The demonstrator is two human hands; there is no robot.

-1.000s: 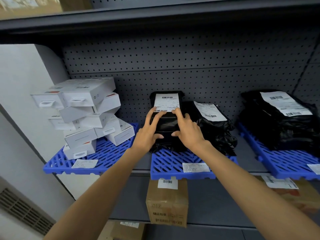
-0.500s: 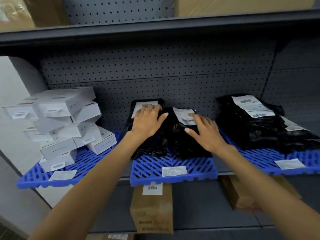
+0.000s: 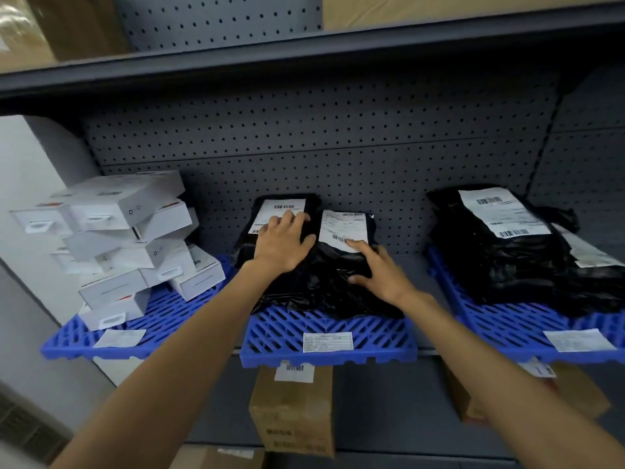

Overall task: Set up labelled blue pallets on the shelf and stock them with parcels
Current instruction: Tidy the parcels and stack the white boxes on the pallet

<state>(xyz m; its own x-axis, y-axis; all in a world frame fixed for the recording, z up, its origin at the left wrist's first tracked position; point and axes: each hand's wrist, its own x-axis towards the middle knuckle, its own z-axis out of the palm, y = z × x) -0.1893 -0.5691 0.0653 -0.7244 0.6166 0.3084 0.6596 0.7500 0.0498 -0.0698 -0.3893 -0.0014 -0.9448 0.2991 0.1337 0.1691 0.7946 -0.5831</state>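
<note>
Three blue pallets sit side by side on the grey shelf, each with a white label at its front. The middle pallet (image 3: 324,336) carries two black bagged parcels. My left hand (image 3: 282,243) lies flat, fingers spread, on the left black parcel (image 3: 267,211), partly covering its white label. My right hand (image 3: 380,275) rests flat on the right black parcel (image 3: 341,265), fingertips at the lower edge of its label. The left pallet (image 3: 159,319) holds a stack of white boxes (image 3: 125,238). The right pallet (image 3: 507,326) bears a pile of black parcels (image 3: 507,252).
A perforated grey back panel (image 3: 338,137) closes the shelf behind the parcels. The shelf above (image 3: 304,52) carries cardboard boxes. Below, brown cartons (image 3: 292,411) stand on the lower shelf. A pale wall (image 3: 30,170) lies left of the shelving.
A second ago both hands gripped the left black parcel and set it upright. Since then the right hand shifted onto the right parcel and both hands now lie flat. The view tilted up.
</note>
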